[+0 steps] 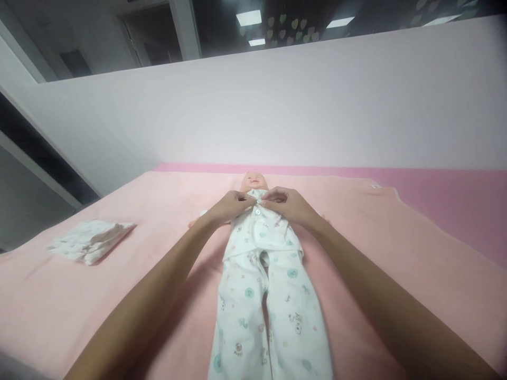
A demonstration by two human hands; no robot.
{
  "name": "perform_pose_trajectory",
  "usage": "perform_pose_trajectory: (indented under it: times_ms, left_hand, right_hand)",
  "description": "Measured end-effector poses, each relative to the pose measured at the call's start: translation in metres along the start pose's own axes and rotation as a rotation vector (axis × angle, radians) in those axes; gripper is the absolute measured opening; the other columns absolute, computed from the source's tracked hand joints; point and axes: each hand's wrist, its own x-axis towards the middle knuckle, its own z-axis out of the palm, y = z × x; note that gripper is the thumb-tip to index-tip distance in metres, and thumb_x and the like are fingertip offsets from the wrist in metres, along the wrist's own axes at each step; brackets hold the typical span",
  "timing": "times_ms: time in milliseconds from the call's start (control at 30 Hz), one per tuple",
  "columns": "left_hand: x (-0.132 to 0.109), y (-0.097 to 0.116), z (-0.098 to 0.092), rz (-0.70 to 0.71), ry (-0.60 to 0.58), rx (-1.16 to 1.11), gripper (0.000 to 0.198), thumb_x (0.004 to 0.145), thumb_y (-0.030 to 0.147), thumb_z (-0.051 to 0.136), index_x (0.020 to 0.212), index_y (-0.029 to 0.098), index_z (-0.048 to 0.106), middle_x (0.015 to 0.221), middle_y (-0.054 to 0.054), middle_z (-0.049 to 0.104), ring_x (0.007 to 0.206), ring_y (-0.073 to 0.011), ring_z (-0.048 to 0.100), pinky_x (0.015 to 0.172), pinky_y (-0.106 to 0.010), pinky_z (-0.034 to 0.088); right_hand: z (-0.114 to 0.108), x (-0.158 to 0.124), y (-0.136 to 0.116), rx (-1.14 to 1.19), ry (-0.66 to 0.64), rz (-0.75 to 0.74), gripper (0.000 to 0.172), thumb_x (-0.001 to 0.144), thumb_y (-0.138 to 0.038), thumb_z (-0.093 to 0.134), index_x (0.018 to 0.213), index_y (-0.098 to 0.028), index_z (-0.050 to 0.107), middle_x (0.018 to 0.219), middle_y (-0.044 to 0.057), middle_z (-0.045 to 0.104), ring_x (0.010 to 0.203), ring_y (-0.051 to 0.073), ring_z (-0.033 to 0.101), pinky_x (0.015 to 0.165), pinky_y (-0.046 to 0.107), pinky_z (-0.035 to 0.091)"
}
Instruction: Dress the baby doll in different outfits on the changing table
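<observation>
A baby doll (254,181) lies on its back, its head toward the wall, dressed in a white printed baby shirt (273,232) and matching pants (245,311). At the shirt's upper front, my left hand (234,206) pinches the fabric edge beside a button. My right hand (288,205) pinches the opposite edge, its fingertips almost meeting the left ones at that button. Just below them another button (258,212) shows on the shirt front. The doll's arms stick out to both sides, partly covered by my wrists.
A folded white printed cloth (91,240) lies to the left on the pink blanket (166,200). Under the blanket, a darker pink surface (455,206) shows at the right and back. A white wall (277,111) with dark glass above stands behind.
</observation>
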Motion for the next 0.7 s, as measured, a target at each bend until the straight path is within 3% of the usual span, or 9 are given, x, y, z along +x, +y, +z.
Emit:
perform_pose_trajectory:
  times_ms: [300, 467, 600, 700]
  left_hand:
    - [0.001, -0.001, 0.001, -0.025, -0.024, -0.039, 0.038, 0.079, 0.056, 0.072, 0.082, 0.019, 0.069, 0.065, -0.002, 0.057, 0.057, -0.0153, 0.052, 0.052, -0.027, 0.036]
    - [-0.003, 0.004, -0.013, 0.048, -0.113, 0.033, 0.037, 0.083, 0.048, 0.067, 0.107, 0.021, 0.072, 0.1, -0.005, 0.07, 0.083, -0.0185, 0.063, 0.067, -0.026, 0.047]
    - [-0.007, 0.007, -0.022, 0.088, -0.158, 0.139, 0.049, 0.081, 0.045, 0.071, 0.124, 0.024, 0.067, 0.114, -0.007, 0.065, 0.092, -0.0196, 0.062, 0.073, -0.026, 0.048]
    - [-0.008, 0.007, -0.018, 0.097, -0.147, 0.136, 0.06, 0.078, 0.048, 0.075, 0.134, 0.027, 0.064, 0.123, -0.008, 0.062, 0.095, -0.0207, 0.062, 0.074, -0.026, 0.049]
  right_hand:
    - [0.0, 0.002, -0.002, 0.087, 0.002, 0.094, 0.035, 0.076, -0.042, 0.086, 0.102, -0.022, 0.076, 0.109, 0.008, 0.076, 0.099, 0.023, 0.072, 0.079, 0.033, 0.056]
    - [-0.001, -0.007, -0.03, -0.153, 0.046, 0.136, 0.026, 0.085, -0.045, 0.076, 0.099, -0.024, 0.074, 0.11, 0.008, 0.076, 0.098, 0.025, 0.07, 0.074, 0.032, 0.055]
    - [-0.003, -0.018, -0.056, -0.345, 0.002, 0.133, 0.024, 0.09, -0.048, 0.069, 0.099, -0.026, 0.073, 0.108, 0.008, 0.076, 0.093, 0.026, 0.069, 0.067, 0.032, 0.051]
    - [-0.006, -0.021, -0.064, -0.382, 0.01, 0.134, 0.022, 0.089, -0.046, 0.069, 0.097, -0.025, 0.073, 0.107, 0.009, 0.076, 0.091, 0.027, 0.069, 0.066, 0.033, 0.049]
